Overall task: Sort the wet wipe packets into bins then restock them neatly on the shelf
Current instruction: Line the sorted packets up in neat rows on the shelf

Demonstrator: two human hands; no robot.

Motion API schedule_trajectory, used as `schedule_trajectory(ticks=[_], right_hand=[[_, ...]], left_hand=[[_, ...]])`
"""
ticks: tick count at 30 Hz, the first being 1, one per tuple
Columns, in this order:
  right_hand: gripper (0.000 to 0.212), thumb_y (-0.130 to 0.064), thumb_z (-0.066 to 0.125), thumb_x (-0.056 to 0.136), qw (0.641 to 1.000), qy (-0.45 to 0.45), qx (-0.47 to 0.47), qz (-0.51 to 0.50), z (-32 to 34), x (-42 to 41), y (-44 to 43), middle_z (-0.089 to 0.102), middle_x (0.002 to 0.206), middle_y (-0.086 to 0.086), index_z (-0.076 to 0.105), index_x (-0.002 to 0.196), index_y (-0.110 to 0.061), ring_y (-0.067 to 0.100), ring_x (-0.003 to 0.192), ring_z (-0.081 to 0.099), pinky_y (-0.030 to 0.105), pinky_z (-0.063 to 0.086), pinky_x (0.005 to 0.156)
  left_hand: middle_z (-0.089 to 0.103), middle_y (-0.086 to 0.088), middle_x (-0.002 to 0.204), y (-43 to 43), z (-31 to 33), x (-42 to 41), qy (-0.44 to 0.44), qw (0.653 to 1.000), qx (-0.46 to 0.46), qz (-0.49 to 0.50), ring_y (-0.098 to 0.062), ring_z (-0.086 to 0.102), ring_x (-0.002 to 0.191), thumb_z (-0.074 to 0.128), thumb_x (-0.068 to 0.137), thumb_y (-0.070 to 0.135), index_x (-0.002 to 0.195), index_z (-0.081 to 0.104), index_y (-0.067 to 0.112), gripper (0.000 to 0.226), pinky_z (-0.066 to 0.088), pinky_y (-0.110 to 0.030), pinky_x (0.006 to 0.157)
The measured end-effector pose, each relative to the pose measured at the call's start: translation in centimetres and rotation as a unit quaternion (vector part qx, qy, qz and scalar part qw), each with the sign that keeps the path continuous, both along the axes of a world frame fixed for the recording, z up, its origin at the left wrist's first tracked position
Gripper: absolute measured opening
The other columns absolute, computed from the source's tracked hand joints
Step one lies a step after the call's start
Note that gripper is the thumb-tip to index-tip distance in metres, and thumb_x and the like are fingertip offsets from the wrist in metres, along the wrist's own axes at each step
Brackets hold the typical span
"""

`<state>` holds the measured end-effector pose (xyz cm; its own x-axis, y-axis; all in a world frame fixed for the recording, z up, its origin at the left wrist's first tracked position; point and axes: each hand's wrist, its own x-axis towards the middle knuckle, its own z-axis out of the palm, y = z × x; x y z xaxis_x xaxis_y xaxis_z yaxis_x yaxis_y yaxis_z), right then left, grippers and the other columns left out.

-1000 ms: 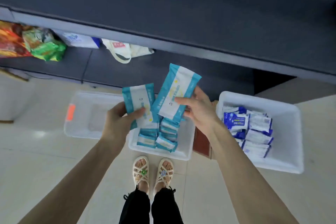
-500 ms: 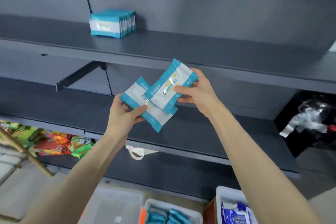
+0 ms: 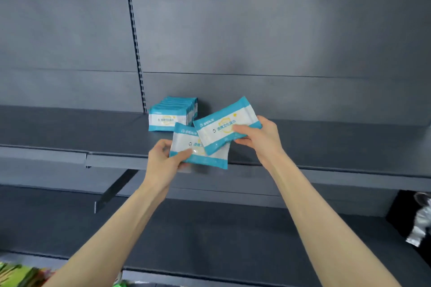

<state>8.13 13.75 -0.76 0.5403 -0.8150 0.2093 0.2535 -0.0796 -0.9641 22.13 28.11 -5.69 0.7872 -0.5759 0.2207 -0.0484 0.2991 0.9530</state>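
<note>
Left hand (image 3: 161, 159) and right hand (image 3: 263, 138) have lifted their gripped packets (image 3: 224, 131) to the shelf row (image 3: 169, 115).

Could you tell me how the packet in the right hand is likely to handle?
Probably light: the right hand holds the packet by one end without sag. Its glossy film may slip. Stood on edge like the row, it could tip unsupported.

lower packet (image 3: 214, 159) half covered by upper packet (image 3: 227, 128), colourful bags (image 3: 16, 275) blurred, cropped
</note>
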Motion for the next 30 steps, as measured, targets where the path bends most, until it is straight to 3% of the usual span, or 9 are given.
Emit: schedule_trajectory(ticks=[5,9,12,17,20,24,30], right_hand=[[0.035,0.008,0.068,0.081,1.0,0.01,-0.01,-0.013,0.3,5.7,0.1,0.066,0.108,0.005,0.05,0.106,-0.009,0.015,0.092,0.068,0.028,0.059,0.062],[0.034,0.009,0.063,0.084,1.0,0.027,-0.014,-0.009,-0.3,9.8,0.0,0.065,0.109,0.005,0.052,0.104,-0.017,0.018,0.096,0.066,0.031,0.06,0.066],[0.03,0.004,0.063,0.086,0.999,0.041,-0.012,-0.027,-0.7,12.7,-0.1,0.066,0.105,0.002,0.053,0.101,-0.02,0.016,0.093,0.066,0.03,0.06,0.066],[0.031,-0.002,0.071,0.082,0.994,0.078,-0.042,-0.066,-1.9,16.9,-1.6,0.067,0.105,-0.002,0.057,0.104,-0.019,0.008,0.092,0.065,0.02,0.053,0.068],[0.03,-0.005,0.074,0.08,0.989,0.11,-0.059,-0.073,-2.3,19.0,-2.7,0.065,0.098,-0.009,0.056,0.095,-0.024,0.003,0.085,0.064,0.016,0.051,0.065],[0.028,-0.005,0.074,0.08,0.983,0.135,-0.09,-0.081,-2.8,20.8,-4.5,0.067,0.106,-0.003,0.057,0.096,-0.02,0.008,0.093,0.064,0.018,0.053,0.068],[0.032,-0.007,0.076,0.079,0.977,0.162,-0.099,-0.094,-3.3,21.9,-6.0,0.066,0.11,-0.002,0.057,0.102,-0.018,0.011,0.097,0.065,0.022,0.055,0.071]], left_hand=[[0.068,-0.001,0.108,-0.9,0.9,7.1,-0.017,0.996,0.008,-0.09,-0.021,0.069,0.093,0.062,0.082,-0.013,0.113,0.053,0.011,0.04,0.06,-0.032,0.07],[0.068,-0.001,0.109,-1.7,1.1,12.5,-0.035,0.992,0.037,-0.116,-0.019,0.068,0.096,0.057,0.09,-0.004,0.114,0.055,0.013,0.03,0.059,-0.029,0.073],[0.069,-0.001,0.105,-2.4,0.9,16.4,-0.081,0.99,0.067,-0.094,-0.014,0.068,0.092,0.061,0.087,-0.002,0.103,0.057,0.018,0.026,0.057,-0.025,0.077],[0.07,-0.004,0.101,-4.3,0.1,21.8,-0.13,0.982,0.119,-0.068,-0.016,0.067,0.088,0.065,0.085,-0.002,0.098,0.058,0.018,0.025,0.053,-0.029,0.081],[0.069,-0.003,0.104,-5.5,-0.7,24.3,-0.159,0.973,0.159,-0.042,-0.017,0.067,0.092,0.068,0.084,0.002,0.095,0.057,0.022,0.025,0.054,-0.036,0.086],[0.067,-0.002,0.099,-7.0,-0.9,26.2,-0.26,0.939,0.226,0.026,-0.016,0.062,0.084,0.073,0.081,0.01,0.093,0.054,0.013,0.022,0.047,-0.017,0.065],[0.066,-0.005,0.099,-7.9,-0.4,27.3,-0.32,0.912,0.254,0.047,-0.019,0.062,0.084,0.077,0.078,0.017,0.1,0.052,0.01,0.034,0.053,-0.035,0.076]])
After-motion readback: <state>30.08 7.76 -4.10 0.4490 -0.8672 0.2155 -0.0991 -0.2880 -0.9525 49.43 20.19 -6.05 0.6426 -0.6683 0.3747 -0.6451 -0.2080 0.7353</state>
